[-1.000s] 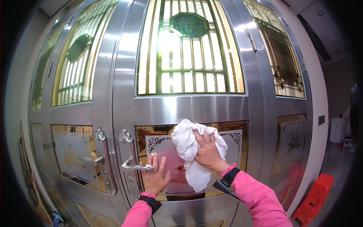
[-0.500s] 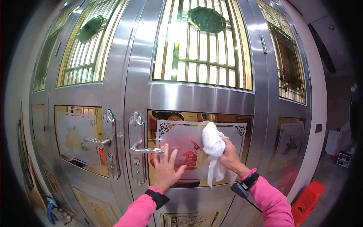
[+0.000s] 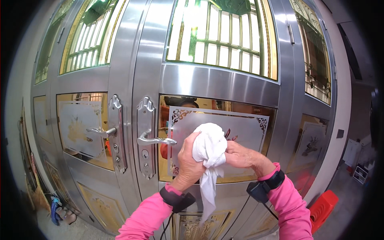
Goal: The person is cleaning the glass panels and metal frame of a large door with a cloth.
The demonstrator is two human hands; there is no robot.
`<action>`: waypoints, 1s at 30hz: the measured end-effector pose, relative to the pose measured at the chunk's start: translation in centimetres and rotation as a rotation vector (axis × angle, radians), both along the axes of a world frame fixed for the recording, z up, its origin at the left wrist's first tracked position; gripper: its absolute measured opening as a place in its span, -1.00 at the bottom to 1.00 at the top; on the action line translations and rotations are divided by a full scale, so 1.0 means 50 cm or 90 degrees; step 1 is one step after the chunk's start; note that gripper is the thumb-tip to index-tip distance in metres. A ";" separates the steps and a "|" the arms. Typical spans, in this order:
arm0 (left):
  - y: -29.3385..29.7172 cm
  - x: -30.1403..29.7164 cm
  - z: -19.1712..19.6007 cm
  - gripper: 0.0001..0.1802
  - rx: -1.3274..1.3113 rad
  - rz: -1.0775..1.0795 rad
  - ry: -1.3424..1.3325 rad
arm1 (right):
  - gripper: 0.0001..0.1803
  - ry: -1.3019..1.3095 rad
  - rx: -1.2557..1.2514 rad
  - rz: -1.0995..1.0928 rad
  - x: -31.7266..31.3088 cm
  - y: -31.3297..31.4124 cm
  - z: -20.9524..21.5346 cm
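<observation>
A bunched white cloth [image 3: 210,144] is between my two hands, in front of the decorated mirror-like panel [image 3: 244,124] of a steel door. My left hand [image 3: 187,162] wraps round the cloth's left side. On its right side, my right hand [image 3: 242,155] grips the cloth with curled fingers. One tail of the cloth hangs down below my hands. Just left of my left hand is the door's lever handle [image 3: 158,141], which I am not touching. Part of the panel's picture is hidden behind the cloth and hands.
Another door leaf with its own lever handle [image 3: 102,132] stands to the left. Barred glass windows [image 3: 224,40] fill the upper door. A red plastic stool [image 3: 323,210] is on the floor at the lower right. A broom [image 3: 40,196] and blue item [image 3: 55,210] are at lower left.
My left hand has come from its open spread beside the handle to grasp the cloth. My right hand has brought the cloth left and slightly down relative to the panel. The view has tilted lower.
</observation>
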State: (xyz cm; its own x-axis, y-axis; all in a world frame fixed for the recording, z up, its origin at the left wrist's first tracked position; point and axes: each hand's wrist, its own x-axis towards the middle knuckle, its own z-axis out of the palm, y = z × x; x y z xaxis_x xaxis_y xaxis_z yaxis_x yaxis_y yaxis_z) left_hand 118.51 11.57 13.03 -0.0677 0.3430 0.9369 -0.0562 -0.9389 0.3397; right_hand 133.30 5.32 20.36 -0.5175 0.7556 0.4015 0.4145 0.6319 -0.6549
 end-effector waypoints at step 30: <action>0.078 0.172 0.027 -0.42 0.355 0.534 0.495 | -0.49 -0.110 0.903 -0.475 0.217 0.206 -0.010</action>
State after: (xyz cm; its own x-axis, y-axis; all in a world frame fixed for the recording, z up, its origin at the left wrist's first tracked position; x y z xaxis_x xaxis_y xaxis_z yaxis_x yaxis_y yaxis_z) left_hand 127.09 15.46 14.36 0.5574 0.0096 0.8302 0.6580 -0.6148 -0.4347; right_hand 144.17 15.60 19.86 -0.3337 -0.0641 0.9405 0.8953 0.2908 0.3374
